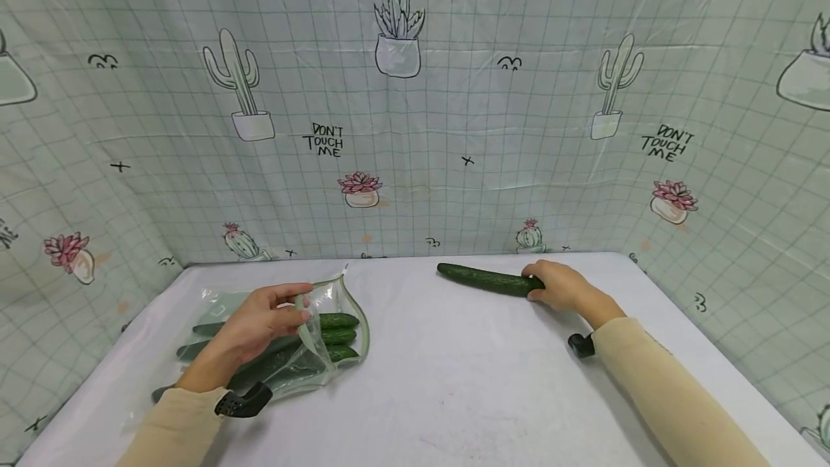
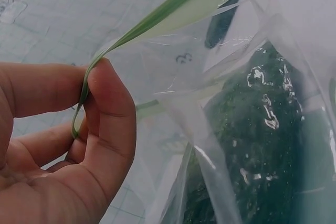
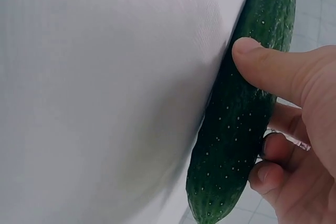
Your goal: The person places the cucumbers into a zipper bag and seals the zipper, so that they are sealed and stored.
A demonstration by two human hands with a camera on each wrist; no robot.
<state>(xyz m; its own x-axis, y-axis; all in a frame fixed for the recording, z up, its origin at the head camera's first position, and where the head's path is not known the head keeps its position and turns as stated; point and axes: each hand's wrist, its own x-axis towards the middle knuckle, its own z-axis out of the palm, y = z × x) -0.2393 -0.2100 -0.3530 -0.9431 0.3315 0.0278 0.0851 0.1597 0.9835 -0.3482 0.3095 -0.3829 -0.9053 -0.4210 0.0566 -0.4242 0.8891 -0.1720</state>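
Observation:
On the left of the table lies a clear zip bag (image 1: pixel 365 323) with a green-edged mouth, which faces right. Several cucumbers (image 1: pixel 339 336) are inside it, their ends showing at the opening. My left hand (image 1: pixel 262 319) pinches the bag's green rim (image 2: pixel 157 17) between thumb and fingers and holds the mouth apart. Toward the back right, my right hand (image 1: pixel 563 287) grips one end of a single long cucumber (image 1: pixel 483 279), its other end pointing left. In the right wrist view the thumb presses one side of this cucumber (image 3: pixel 231 124); whether it touches the table cannot be told.
The table (image 1: pixel 441 388) has a white cover. A patterned cloth (image 1: pixel 415 107) with cactus drawings hangs behind it and along both sides. Black wrist cameras (image 1: pixel 244 401) sit at both sleeves.

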